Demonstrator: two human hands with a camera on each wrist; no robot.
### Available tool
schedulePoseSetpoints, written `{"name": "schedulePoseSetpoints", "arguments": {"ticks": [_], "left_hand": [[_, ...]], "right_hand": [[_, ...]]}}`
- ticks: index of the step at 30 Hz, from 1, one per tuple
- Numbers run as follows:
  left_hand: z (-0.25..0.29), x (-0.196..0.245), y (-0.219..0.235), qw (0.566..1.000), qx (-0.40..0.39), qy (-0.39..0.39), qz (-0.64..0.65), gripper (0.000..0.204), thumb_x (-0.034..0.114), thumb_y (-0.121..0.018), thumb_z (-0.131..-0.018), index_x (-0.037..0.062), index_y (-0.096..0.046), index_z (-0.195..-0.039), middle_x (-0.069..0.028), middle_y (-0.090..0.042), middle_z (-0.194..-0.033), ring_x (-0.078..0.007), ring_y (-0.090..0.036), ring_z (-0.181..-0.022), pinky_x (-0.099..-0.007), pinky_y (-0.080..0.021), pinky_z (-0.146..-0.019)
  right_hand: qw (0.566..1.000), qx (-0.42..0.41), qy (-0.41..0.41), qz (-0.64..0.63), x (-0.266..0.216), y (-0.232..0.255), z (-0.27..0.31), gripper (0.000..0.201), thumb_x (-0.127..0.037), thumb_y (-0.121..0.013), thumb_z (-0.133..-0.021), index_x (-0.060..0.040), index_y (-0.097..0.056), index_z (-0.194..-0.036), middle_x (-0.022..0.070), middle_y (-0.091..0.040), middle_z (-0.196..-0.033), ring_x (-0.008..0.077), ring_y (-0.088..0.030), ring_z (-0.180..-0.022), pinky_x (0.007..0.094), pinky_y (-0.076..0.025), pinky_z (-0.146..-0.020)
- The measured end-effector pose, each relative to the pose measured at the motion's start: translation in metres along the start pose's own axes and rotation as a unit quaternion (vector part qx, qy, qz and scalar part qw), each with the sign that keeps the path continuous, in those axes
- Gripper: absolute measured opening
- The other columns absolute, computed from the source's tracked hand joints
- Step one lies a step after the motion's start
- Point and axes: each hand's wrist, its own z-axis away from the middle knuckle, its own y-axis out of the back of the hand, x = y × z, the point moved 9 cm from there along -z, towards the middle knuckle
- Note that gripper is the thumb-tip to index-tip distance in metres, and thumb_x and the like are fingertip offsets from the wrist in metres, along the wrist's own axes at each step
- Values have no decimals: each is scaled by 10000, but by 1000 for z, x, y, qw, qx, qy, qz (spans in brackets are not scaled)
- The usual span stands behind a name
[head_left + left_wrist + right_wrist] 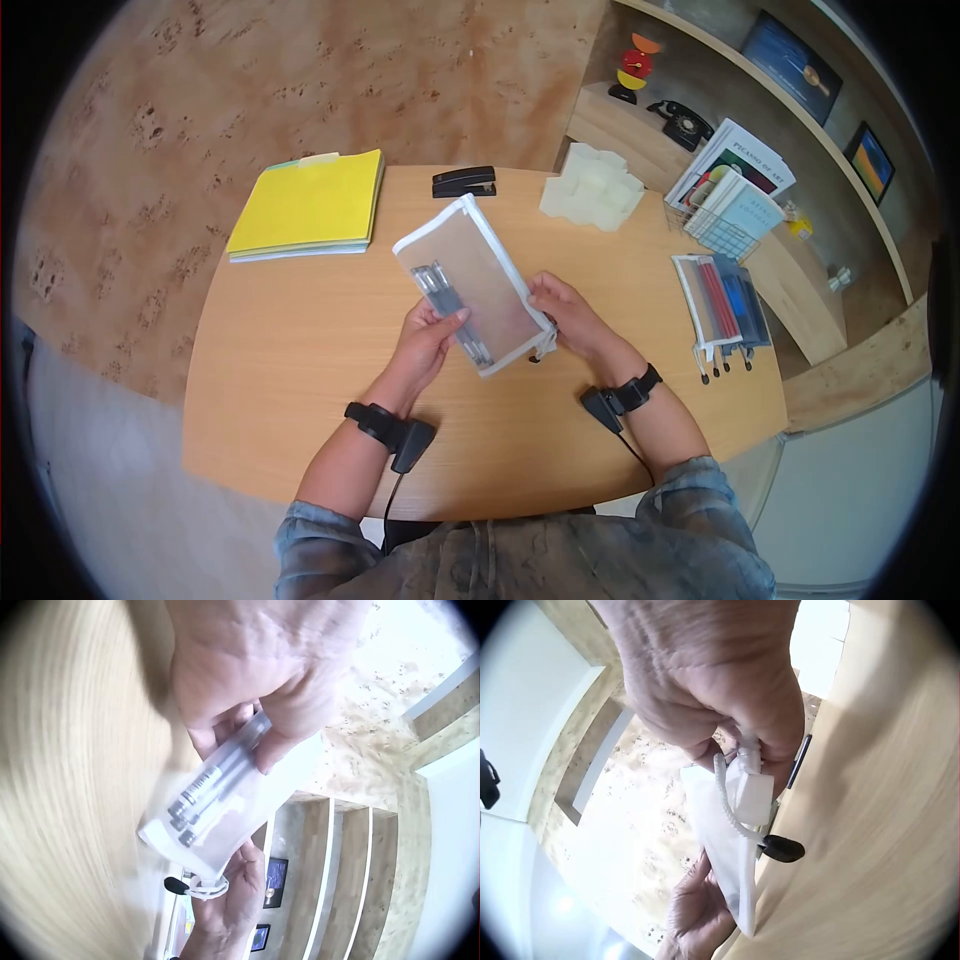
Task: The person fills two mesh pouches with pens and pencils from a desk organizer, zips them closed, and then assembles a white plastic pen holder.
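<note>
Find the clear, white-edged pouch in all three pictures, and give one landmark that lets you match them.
Head: the pouch is near the centre, between the left hand and right hand.
Left wrist: around the centre, reaching towards the lower left.
Right wrist: from the centre down to the lower middle.
Landmark: the black tip of its pull cord, near the right hand in every view.

Wooden table (290, 370) with folders (306, 208), stapler (464, 182), pouches (722, 303)
</note>
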Motion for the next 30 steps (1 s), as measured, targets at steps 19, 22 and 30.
{"name": "schedulePoseSetpoints", "arguments": {"ticks": [19, 22, 30], "left_hand": [[7, 21, 25, 969, 185, -56, -153, 154, 178, -553, -933, 64, -520, -1031, -4, -571, -803, -93, -562, -677, -249, -475, -577], [3, 22, 29, 954, 187, -87, -217, 190, 188, -551, -937, 44, -516, -1055, 0, -560, -815, -58, -526, -691, -228, -466, -593], [3, 22, 33, 907, 186, -130, -355, 372, 132, -638, -855, -1, -467, -1158, -79, -567, -1015, -167, -542, -924, -299, -460, -801]], "right_hand": [[961, -216, -162, 66, 26, -26, 28, 182, -103, -557, -893, -35, -583, -1060, 13, -644, -863, 47, -543, -664, 179, -391, -548], [969, -199, -129, 65, 30, -21, 26, 179, -118, -590, -879, -34, -597, -1037, -4, -627, -815, 43, -487, -605, 177, -380, -542], [963, -229, -102, 97, 23, -32, 30, 193, -189, -615, -885, -29, -651, -988, -36, -522, -678, 40, -425, -571, 185, -339, -518]]}}
